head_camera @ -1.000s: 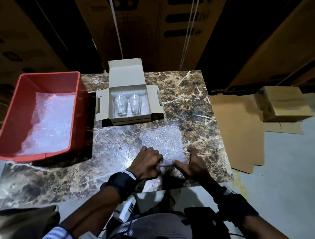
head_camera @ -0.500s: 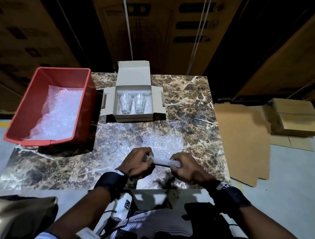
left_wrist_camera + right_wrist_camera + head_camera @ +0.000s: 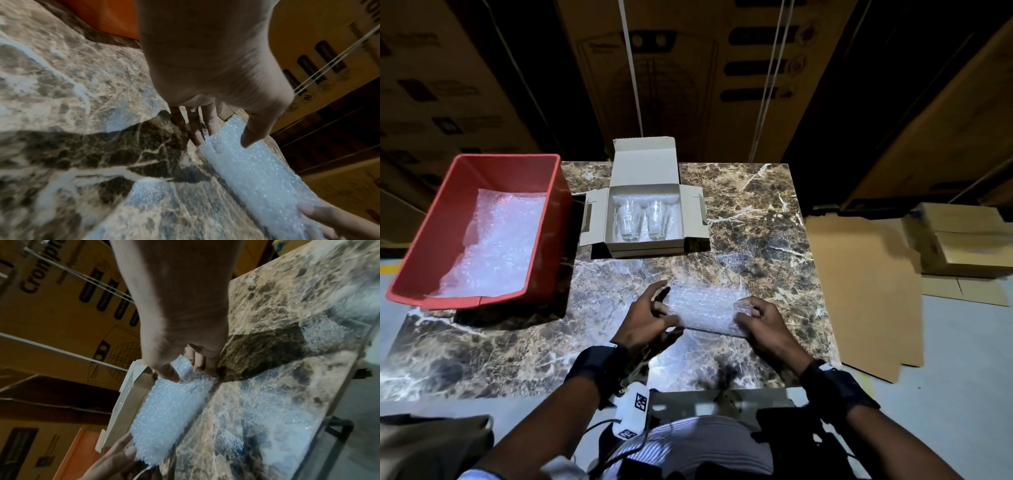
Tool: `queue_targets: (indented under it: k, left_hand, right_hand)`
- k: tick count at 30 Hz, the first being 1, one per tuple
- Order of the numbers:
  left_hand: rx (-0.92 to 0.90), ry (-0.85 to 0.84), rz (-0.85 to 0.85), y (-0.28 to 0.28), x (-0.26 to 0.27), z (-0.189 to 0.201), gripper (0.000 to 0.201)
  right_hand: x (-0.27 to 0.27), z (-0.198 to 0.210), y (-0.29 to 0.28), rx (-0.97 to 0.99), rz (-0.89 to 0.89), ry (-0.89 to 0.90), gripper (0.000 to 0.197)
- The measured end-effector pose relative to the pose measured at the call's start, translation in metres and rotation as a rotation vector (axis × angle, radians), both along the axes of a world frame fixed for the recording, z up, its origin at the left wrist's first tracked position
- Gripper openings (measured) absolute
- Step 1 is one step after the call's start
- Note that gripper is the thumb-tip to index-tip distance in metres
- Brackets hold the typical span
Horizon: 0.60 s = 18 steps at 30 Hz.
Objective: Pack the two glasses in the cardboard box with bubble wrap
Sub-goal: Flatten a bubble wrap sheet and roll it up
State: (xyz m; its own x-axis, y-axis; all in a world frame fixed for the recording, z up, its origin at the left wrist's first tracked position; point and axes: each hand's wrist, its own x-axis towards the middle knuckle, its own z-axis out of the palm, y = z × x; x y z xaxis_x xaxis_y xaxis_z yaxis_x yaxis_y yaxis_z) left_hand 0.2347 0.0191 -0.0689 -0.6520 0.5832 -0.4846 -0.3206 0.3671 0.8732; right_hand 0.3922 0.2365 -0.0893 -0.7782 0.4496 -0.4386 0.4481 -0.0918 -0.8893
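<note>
One marble bench [image 3: 756, 212] carries one red bin [image 3: 424, 260] lined with bubble wrap and one open cardboard box [image 3: 643, 171] with two glasses [image 3: 629, 219] upright inside. One bubble wrap sheet [image 3: 703, 308] lies near the front edge, its ends grasped by left hand [image 3: 643, 322] and right hand [image 3: 763, 323].

The marble table [image 3: 756, 212] carries a red bin [image 3: 544, 240], an open cardboard box [image 3: 643, 248] and bubble wrap [image 3: 705, 308].
</note>
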Motion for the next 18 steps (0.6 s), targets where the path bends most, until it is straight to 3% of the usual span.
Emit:
queue_targets:
  k: [4, 8, 14, 18]
  left_hand:
    - [-0.024, 0.06, -0.005, 0.009, -0.004, -0.004, 0.07]
    - [-0.057, 0.143, -0.019, 0.011, -0.011, -0.012, 0.058]
    - [-0.064, 0.18, -0.041, 0.01, -0.017, -0.02, 0.053]
    - [-0.224, 0.455, -0.219, 0.012, -0.029, -0.034, 0.053]
  right_hand:
    - [-0.004, -0.007, -0.001, -0.038, -0.076, 0.024, 0.017]
    - [-0.015, -0.021, -0.002, 0.009, -0.117, 0.012, 0.046]
    - [-0.035, -0.021, -0.005, 0.326, -0.156, -0.084, 0.029]
    - [-0.038, -0.03, -0.008, 0.563, -0.035, -0.218, 0.038]
